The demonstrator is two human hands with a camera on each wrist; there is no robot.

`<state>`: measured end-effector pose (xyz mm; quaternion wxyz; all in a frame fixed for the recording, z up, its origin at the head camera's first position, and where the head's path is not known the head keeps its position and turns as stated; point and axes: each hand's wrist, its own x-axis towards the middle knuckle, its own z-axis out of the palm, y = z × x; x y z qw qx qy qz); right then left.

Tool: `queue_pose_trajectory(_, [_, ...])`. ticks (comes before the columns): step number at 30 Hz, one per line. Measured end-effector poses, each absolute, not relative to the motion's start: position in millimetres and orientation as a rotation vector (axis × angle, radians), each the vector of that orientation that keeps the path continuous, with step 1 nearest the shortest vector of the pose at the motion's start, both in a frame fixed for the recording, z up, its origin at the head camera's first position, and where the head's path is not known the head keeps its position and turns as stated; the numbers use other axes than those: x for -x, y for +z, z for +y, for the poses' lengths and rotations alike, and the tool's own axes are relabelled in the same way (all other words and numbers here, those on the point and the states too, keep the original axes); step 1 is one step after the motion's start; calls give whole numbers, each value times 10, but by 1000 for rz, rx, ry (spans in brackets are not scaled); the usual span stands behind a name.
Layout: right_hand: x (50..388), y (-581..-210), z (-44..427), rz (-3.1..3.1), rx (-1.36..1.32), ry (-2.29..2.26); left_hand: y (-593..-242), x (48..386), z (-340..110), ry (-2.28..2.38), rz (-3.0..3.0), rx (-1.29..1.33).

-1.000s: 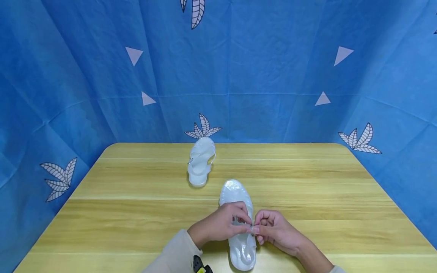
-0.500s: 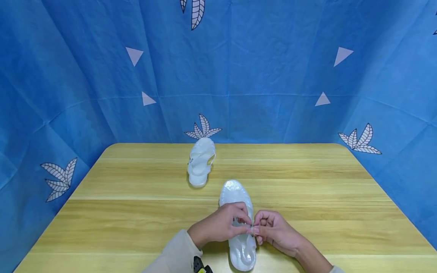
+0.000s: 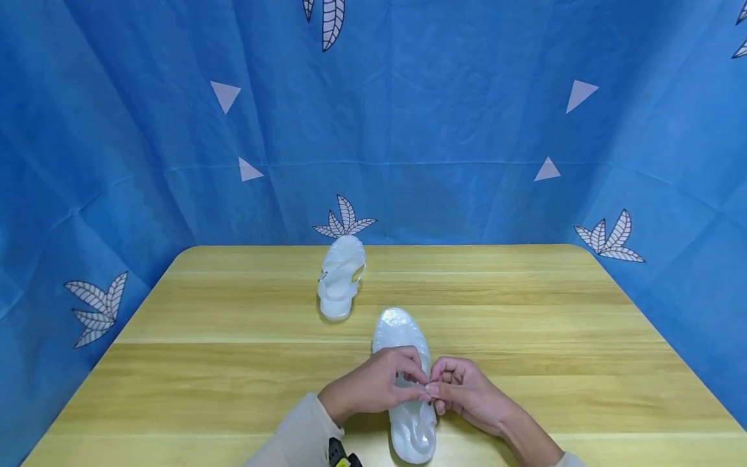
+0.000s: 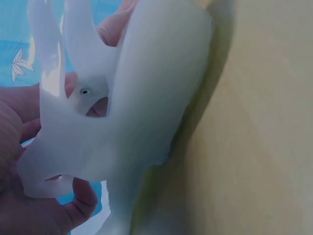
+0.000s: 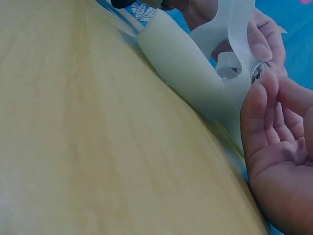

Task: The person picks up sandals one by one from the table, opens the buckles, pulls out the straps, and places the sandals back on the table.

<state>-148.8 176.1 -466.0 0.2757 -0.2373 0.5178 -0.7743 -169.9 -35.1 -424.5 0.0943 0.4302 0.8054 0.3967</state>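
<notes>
Fingers of the left hand [image 3: 379, 381] and right hand [image 3: 471, 397] pinch one metal buckle [image 5: 258, 72]; one white sandal [image 3: 413, 436] lies under them, a second sandal [image 3: 338, 285] beyond them on the table [image 3: 525, 318].

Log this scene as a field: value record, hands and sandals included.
left hand: pinches near sandal beside metal buckle
right hand: pinches at the buckle
buckle fastened: cannot tell, fingers cover it
near sandal: white, sole down on wood-grain table
far sandal: white, farther back, left of near sandal, untouched
backdrop: blue cloth, leaf and triangle prints
</notes>
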Motion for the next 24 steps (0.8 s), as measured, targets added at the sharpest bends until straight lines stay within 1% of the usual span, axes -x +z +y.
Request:
queue_pose_trajectory(8, [1473, -4655, 1779, 1490, 601, -2030, -4231, 1723, -383, 1162, 2350, -1259])
queue_pose_trajectory(14, [1455, -4653, 1758, 1659, 695, -1968, -4197, 1741, -442, 1093, 2331, -1257])
queue_pose_trajectory(20, [1445, -4642, 1747, 1656, 764, -1963, -4165, 1743, -463, 1090, 2329, -1162])
queue_pose_trajectory(24, [1442, -4638, 1747, 1686, 798, -1936, -4169, 1746, -460, 1089, 2334, -1176])
